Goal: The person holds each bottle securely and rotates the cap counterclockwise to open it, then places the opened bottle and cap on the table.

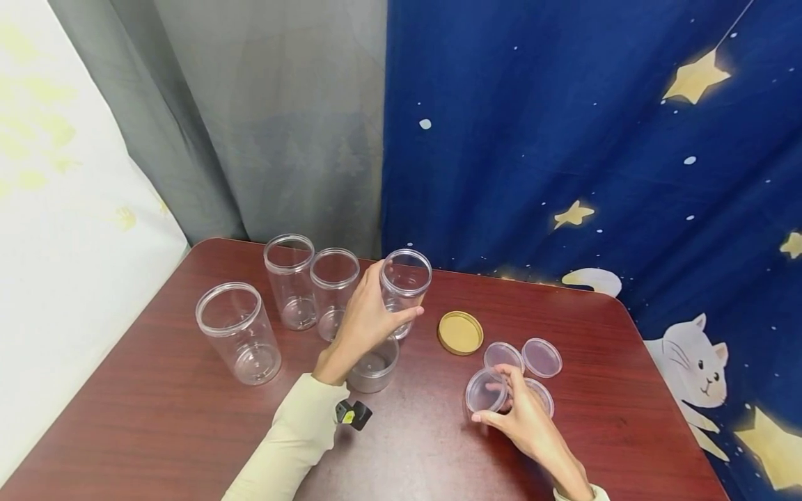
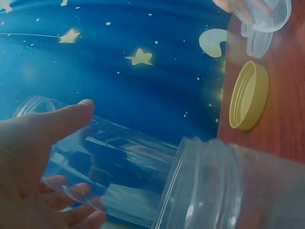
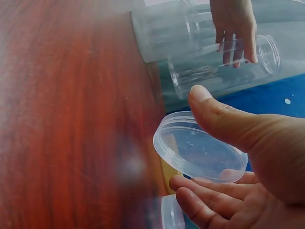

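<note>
My left hand [image 1: 362, 316] grips a tall clear plastic jar [image 1: 406, 280] round its side, thumb on the near side and fingers behind. The jar stands upright with its mouth uncovered; whether its base touches the table I cannot tell. A clear round lid [image 1: 485, 391] is held by its edge between the thumb and fingers of my right hand [image 1: 531, 424], tilted above the table. Beneath and beyond that hand lie several clear lids [image 1: 542, 358], one partly hidden by it. A gold lid [image 1: 460, 332] lies between the two hands, inner side up.
Three more tall clear jars stand on the left: one at the back [image 1: 289, 289], one beside my left hand [image 1: 334, 285], one nearer [image 1: 241, 337]. A short clear jar [image 1: 374, 372] sits by my left wrist. Curtains [image 1: 501, 139] hang behind the brown table [image 1: 188, 417].
</note>
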Tool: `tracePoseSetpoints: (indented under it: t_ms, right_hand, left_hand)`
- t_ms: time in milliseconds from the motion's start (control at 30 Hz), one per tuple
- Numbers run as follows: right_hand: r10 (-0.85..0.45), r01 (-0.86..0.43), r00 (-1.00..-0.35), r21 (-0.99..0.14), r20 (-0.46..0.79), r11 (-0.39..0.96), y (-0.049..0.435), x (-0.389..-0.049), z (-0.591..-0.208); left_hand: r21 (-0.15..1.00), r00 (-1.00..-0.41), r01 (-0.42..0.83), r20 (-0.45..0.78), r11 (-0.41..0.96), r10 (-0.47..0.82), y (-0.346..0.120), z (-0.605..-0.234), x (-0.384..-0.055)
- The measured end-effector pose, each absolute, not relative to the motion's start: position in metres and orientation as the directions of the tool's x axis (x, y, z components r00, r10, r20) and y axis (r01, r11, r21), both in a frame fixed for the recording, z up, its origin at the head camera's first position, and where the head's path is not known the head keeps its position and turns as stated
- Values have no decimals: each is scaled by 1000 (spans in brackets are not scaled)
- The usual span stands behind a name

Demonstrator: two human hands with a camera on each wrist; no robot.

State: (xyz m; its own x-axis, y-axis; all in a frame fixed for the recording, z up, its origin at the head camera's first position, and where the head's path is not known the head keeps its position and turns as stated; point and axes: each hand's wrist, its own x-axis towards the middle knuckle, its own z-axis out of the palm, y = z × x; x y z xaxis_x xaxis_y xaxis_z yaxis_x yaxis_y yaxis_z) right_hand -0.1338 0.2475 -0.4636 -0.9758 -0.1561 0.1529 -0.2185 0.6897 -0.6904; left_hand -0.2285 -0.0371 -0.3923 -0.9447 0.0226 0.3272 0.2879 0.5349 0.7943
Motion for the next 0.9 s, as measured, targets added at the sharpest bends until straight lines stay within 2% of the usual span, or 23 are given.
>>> tracePoseSetpoints:
  t_ms: [333, 600, 700, 900]
  right_hand:
    - [-129, -122, -991, -692, 42, 711, 245, -136, -469]
    - [-157, -172, -985, -483, 71, 858, 245, -133, -468]
    - [-157, -168, -986, -433, 61, 886, 243, -131, -468]
    - [-193, -227, -973, -343, 130, 912, 239, -130, -473]
  left_hand:
    - [718, -950, 246, 311, 651, 15, -37, -395, -228]
    - [709, -947, 220, 319, 670, -26, -34, -401, -229]
    - [714, -948, 215, 315, 666, -32, -33, -405, -229]
    - [729, -948, 223, 318, 647, -31, -33, -407, -230]
